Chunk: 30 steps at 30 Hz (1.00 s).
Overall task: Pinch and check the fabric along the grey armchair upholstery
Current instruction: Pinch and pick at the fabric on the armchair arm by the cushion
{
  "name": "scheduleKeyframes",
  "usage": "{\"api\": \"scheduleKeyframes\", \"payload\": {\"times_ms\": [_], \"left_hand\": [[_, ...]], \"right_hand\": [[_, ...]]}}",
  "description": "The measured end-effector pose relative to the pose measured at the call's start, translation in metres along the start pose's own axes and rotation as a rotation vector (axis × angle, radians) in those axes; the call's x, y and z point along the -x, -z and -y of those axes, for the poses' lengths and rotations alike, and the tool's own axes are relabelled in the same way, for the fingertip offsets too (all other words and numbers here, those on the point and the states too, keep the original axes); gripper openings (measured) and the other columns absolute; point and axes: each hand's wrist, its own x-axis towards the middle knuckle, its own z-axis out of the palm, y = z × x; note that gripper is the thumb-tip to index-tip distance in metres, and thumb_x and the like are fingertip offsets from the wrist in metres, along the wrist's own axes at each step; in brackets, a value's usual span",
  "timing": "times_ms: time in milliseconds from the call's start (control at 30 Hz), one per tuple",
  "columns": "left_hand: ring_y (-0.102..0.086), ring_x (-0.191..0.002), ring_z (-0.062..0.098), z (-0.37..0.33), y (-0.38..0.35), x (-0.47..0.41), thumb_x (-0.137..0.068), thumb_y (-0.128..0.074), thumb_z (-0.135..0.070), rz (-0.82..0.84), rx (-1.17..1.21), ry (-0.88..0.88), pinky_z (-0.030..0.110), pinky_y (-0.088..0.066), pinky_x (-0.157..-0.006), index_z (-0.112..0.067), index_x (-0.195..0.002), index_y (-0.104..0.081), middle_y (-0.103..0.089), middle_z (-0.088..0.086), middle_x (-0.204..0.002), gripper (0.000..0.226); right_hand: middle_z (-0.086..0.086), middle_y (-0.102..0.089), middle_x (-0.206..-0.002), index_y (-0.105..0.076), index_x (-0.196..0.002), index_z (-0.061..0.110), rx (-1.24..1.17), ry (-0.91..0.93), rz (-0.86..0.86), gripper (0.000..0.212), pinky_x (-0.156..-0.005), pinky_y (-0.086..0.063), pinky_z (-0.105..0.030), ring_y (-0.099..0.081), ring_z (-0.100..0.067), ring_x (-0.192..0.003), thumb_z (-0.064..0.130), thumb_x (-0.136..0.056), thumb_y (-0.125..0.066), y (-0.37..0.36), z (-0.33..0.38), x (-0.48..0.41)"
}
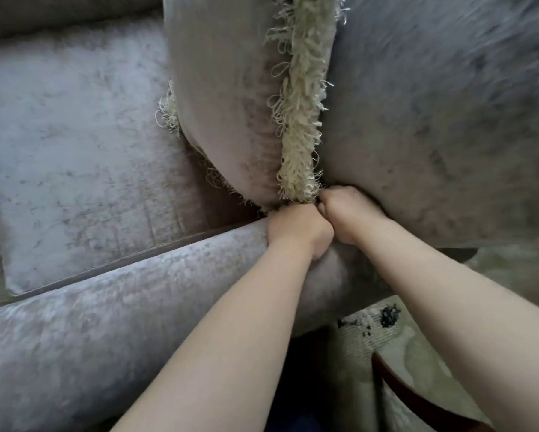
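The grey velvet armchair fills the view: its seat cushion on the left, its rolled armrest running across the lower left, and its back on the right. A cream fringe trim runs down the back's edge. My left hand and my right hand meet at the bottom end of the fringe, where the back joins the armrest. Both are closed, fingers curled into the fabric there. The fingertips are hidden.
A pale patterned carpet with dark specks lies at the lower right. A dark wooden curved edge crosses it near the bottom right.
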Motion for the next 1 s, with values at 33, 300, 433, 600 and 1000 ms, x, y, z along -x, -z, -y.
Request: {"api": "scheduleKeyframes", "payload": {"times_ms": [33,300,433,600,1000], "left_hand": [[-0.056,-0.109,0.034,0.004,0.001,-0.002,-0.091,-0.036,-0.026,-0.001,0.011,0.003,0.035,-0.039,-0.082,-0.009,-0.112,-0.06,-0.06,0.016,-0.12,0.036],[-0.056,-0.107,0.033,0.01,-0.001,-0.001,-0.087,-0.035,-0.021,-0.058,-0.016,0.124,0.032,-0.034,-0.075,-0.009,-0.109,-0.062,-0.06,0.015,-0.12,0.037],[-0.054,-0.111,0.034,0.01,-0.001,0.0,-0.09,-0.033,-0.018,-0.025,-0.063,0.111,0.033,-0.034,-0.077,-0.006,-0.115,-0.059,-0.056,0.017,-0.126,0.038],[-0.05,-0.115,0.034,0.014,0.0,-0.002,-0.093,-0.03,-0.019,-0.017,-0.064,0.083,0.034,-0.036,-0.082,-0.006,-0.121,-0.056,-0.052,0.018,-0.132,0.04],[-0.054,-0.105,0.035,0.023,-0.007,0.016,-0.094,-0.032,-0.022,0.015,-0.103,0.027,0.033,-0.037,-0.076,-0.004,-0.108,-0.06,-0.058,0.019,-0.12,0.036]], "right_hand": [[-0.024,-0.061,-0.111,-0.06,-0.099,0.0,-0.003,-0.003,0.021,0.028,-0.073,-0.041,-0.036,-0.057,-0.036,-0.101,0.02,-0.093,-0.041,-0.001,0.001,-0.004],[-0.015,-0.062,-0.116,-0.063,-0.108,0.009,-0.122,-0.2,0.09,0.036,-0.068,-0.037,-0.028,-0.059,-0.032,-0.101,0.03,-0.091,-0.038,-0.007,0.007,-0.016],[-0.015,-0.061,-0.12,-0.061,-0.113,0.008,-0.095,-0.152,0.105,0.035,-0.072,-0.039,-0.031,-0.058,-0.033,-0.105,0.021,-0.089,-0.039,-0.005,0.009,-0.013],[-0.014,-0.058,-0.125,-0.06,-0.118,0.01,-0.021,-0.159,0.088,0.038,-0.076,-0.04,-0.031,-0.056,-0.033,-0.111,0.022,-0.089,-0.039,-0.004,0.01,-0.011],[-0.013,-0.061,-0.119,-0.063,-0.111,0.01,-0.093,-0.239,0.164,0.037,-0.072,-0.039,-0.029,-0.059,-0.032,-0.105,0.02,-0.083,-0.041,-0.012,0.017,0.009]]}}
